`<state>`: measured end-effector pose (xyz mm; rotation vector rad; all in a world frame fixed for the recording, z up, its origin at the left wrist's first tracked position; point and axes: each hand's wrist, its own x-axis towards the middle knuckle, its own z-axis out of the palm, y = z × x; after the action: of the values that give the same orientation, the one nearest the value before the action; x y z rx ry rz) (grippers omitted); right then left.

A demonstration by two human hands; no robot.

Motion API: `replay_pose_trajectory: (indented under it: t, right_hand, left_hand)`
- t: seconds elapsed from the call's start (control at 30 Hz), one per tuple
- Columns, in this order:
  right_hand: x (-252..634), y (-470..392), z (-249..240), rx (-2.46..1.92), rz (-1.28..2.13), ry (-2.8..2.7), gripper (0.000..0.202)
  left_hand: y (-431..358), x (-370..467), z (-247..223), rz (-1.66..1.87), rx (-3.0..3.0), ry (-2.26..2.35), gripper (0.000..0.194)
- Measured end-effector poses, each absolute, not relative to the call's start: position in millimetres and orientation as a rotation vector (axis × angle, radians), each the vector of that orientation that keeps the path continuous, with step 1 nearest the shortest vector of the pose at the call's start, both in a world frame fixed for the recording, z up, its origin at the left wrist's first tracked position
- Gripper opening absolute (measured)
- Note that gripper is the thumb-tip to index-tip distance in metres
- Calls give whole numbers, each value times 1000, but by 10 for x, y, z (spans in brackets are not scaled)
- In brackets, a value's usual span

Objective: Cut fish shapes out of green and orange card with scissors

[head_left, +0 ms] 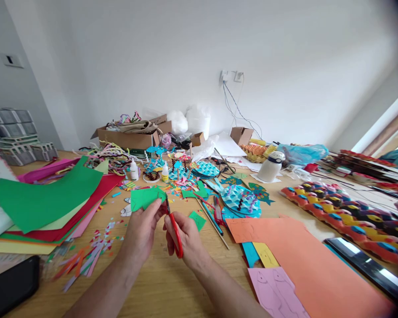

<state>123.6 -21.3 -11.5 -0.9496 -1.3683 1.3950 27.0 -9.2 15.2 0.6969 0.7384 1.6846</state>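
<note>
A small sheet of green paper (142, 198) is pinched in my left hand (143, 227), with thin drawn lines near its right end. My right hand (185, 236) grips red-handled scissors (176, 234), fingers wrapped around the handles. The dark blades point away from me and meet the right edge of the green paper; whether they are parted is hard to see. Beneath and right of my right hand lies a loose green paper piece (198, 220). Black-and-white paper fish (126, 207) rest on the table just left of the sheet.
Stacked coloured sheets (49, 194) and a black phone (13, 282) lie at left. Paper strips (86, 260) are scattered nearby. At right are orange paper (295, 256), pink paper with drawn fish (275, 291), a painted egg tray (341, 216) and a bottle (271, 167). Glue bottles (134, 170) stand ahead.
</note>
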Motion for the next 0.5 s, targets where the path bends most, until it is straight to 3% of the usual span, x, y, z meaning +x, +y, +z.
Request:
replay_pose_trajectory:
  t: [0.33, 0.5]
  right_hand:
    - [1228, -225, -96, -962, 1390, -1400, 43]
    - [1225, -229, -98, -1003, 1377, -1432, 44]
  left_hand:
    - [-83, 175, 140, 1618, 802, 735, 7]
    - [-82, 147, 153, 1591, 815, 757, 13]
